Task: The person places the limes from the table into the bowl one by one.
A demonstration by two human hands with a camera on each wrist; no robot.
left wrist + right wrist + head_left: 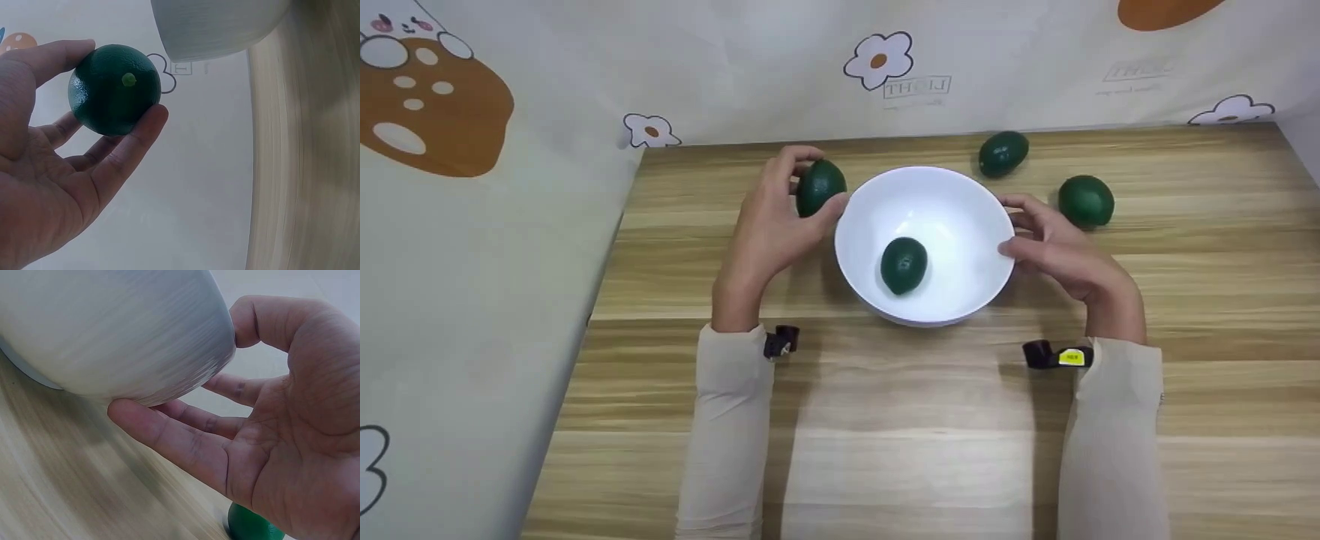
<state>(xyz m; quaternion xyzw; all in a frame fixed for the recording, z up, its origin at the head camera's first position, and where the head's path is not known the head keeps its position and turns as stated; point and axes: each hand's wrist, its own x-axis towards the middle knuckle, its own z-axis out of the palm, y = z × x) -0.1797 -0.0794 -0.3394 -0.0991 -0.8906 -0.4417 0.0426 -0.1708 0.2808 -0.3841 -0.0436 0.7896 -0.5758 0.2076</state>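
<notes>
My left hand [776, 217] grips a dark green lime [820, 187] between thumb and fingers, just left of a white bowl [960, 225]. In the left wrist view the held lime [109, 93] shows a pale stem spot, and the bowl [219, 25] hangs into the top of the picture. Another lime [904, 265] lies inside the bowl, toward its near left. With thumb at the rim and fingers along the outer wall, my right hand [1061, 247] holds the bowl's right side. The right wrist view shows those fingertips [129, 416] against the bowl's outside [124, 332].
Behind the bowl lies a lime [1003, 154], and one more lime [1085, 201] sits right beside my right hand. The wooden table [915, 420] meets a pale wall covering [750, 82] with printed flowers at the back and left.
</notes>
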